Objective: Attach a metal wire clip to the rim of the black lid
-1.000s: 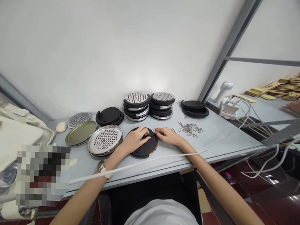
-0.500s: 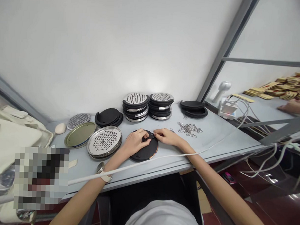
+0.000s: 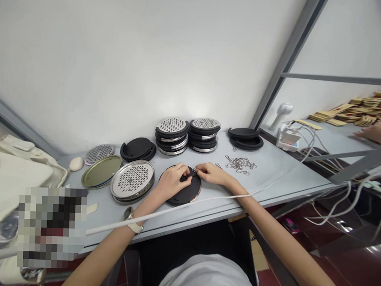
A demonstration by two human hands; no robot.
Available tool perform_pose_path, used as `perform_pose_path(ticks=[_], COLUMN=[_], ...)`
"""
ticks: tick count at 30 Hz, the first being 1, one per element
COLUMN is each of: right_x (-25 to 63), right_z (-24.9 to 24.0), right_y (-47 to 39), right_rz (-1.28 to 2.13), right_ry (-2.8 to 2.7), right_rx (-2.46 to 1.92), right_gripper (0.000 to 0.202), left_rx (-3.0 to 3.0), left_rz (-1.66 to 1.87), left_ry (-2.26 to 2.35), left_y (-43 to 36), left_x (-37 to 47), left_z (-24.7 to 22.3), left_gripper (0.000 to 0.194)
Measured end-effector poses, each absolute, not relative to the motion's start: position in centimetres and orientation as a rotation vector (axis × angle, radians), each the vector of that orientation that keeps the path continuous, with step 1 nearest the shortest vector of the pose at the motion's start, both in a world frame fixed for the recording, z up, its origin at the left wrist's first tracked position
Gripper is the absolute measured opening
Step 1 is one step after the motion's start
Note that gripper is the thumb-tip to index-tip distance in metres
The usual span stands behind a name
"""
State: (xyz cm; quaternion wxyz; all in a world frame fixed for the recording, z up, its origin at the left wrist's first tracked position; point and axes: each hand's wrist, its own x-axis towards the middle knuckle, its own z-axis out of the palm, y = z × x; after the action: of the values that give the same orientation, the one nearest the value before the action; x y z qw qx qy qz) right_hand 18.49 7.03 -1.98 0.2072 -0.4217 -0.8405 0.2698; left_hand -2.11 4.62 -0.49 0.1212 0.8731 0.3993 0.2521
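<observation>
A round black disc (image 3: 185, 193) lies flat on the grey table in front of me; a shiny orange-brown strip shows on its near right rim. My left hand (image 3: 174, 180) rests on it with curled fingers, pressing its far left part. At the disc's far right edge, my right hand (image 3: 208, 173) pinches a small bent-wire metal hook (image 3: 194, 170). Whether the hook passes through the disc is too small to tell. Right of that hand lies a pile of similar metal hooks (image 3: 240, 163). A round tin with a perforated metal top (image 3: 133, 179) sits left of the disc.
Two stacks of perforated tins with black holders (image 3: 172, 136) stand by the wall. Black holders (image 3: 245, 138) lie at the back right, an olive lid (image 3: 102, 171) at left. A white cable (image 3: 213, 198) crosses in front. Another person's hand (image 3: 376, 132) is far right, near wooden pieces (image 3: 350, 113).
My hands stay almost in place on the black disc and the hook. At the far right, the other person's hand has shifted slightly.
</observation>
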Motion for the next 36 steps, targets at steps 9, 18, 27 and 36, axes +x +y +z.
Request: perform_pose_path(ticks=[9,18,27,36], right_x=[18.50,18.59,18.52,18.54], right_z=[-2.08,-2.14,-1.95,-2.06], right_y=[7.06,7.14,7.03,7.20], right_rz=[0.774,0.841,0.906,0.905], right_ry=[-2.317,-2.290,-2.260,-2.258], right_rx=[-1.184,-1.213,-1.239,-1.229], right_gripper=[0.022,0.026,0.032,0.033], left_rx=[2.557,2.566,2.575,2.598], left_rz=[0.716,0.715,0.739,0.733], left_ry=[1.144,1.125,1.110,1.119], left_y=[4.66,4.72,4.79,4.81], left_x=[-2.10,-2.11,-2.15,-2.11], left_z=[-0.53,-0.55,-0.70,-0.68], left_gripper=[0.008,0.009,0.007,0.008])
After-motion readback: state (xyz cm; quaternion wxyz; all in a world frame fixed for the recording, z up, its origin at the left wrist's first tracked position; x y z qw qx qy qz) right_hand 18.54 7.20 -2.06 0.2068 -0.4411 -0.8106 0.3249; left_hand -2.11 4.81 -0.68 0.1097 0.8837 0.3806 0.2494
